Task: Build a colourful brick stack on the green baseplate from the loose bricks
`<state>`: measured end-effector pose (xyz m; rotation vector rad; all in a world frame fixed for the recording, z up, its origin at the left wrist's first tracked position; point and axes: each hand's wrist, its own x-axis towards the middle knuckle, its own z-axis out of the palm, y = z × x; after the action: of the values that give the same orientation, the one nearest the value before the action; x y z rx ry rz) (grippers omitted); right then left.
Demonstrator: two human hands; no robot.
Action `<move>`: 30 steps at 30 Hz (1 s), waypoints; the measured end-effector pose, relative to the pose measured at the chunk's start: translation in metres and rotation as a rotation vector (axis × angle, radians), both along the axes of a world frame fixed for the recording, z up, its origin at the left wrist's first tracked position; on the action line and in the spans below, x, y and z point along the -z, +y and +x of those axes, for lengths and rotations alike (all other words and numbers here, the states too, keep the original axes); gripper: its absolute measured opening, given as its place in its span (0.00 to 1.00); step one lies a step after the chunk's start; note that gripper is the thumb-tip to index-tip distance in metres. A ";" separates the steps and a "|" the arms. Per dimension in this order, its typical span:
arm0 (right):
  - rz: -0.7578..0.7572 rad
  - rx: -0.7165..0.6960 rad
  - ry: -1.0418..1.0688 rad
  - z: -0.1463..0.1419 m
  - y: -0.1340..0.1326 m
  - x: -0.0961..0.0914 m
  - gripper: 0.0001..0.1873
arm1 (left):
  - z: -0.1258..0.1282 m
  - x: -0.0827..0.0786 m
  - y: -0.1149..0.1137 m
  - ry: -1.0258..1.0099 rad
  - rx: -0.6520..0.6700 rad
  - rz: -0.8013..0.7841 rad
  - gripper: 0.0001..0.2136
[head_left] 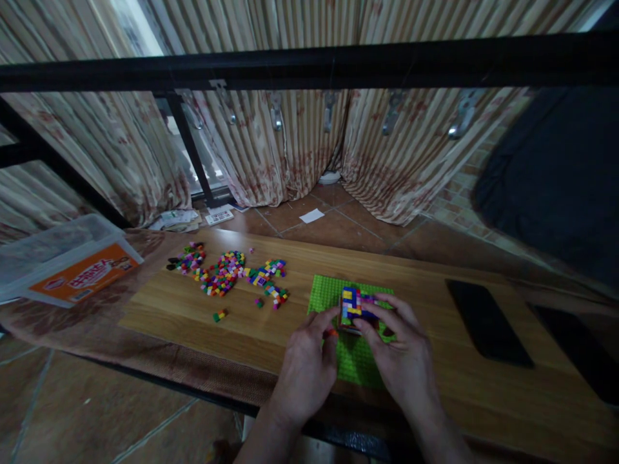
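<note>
A small block-shaped model of colourful toy bricks [351, 301], blue, yellow and white on top, is at the green studded baseplate [322, 293]. Whether it is fixed to the plate or just above it, I cannot tell. My right hand [409, 348] is closed around its right and near side, the fingers over the top edge. From the left, my left hand [309, 361] is closed with its fingertips against the model's left side. By the left fingertips shows a small orange-red brick [330, 332], partly hidden.
Loose coloured bricks [225, 270] lie in heaps on the left of the wooden board [193, 332], with a few strays nearby. A clear plastic box [48, 248] with an orange label stands far left. Two dark flat objects [488, 322] lie at right. A black bar [300, 67] crosses behind.
</note>
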<state>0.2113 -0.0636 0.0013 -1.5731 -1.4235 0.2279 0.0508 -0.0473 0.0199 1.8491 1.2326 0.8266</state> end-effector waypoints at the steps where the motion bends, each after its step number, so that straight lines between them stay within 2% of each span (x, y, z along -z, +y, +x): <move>1: -0.004 0.014 0.013 0.002 0.000 0.000 0.12 | 0.000 -0.001 0.000 0.007 0.006 0.002 0.22; 8: -0.022 0.087 0.165 0.006 0.003 0.004 0.11 | -0.002 -0.001 -0.001 0.092 0.059 0.098 0.20; 17: 0.003 0.107 0.196 -0.006 0.009 0.003 0.07 | 0.001 0.005 0.000 0.203 0.097 0.140 0.22; 30: -0.041 0.111 0.318 -0.008 0.013 0.007 0.09 | 0.005 0.007 -0.002 0.424 0.055 0.229 0.29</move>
<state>0.2035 -0.0504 -0.0055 -1.5638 -1.0885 0.4233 0.0560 -0.0489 0.0128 2.3188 1.3770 0.5792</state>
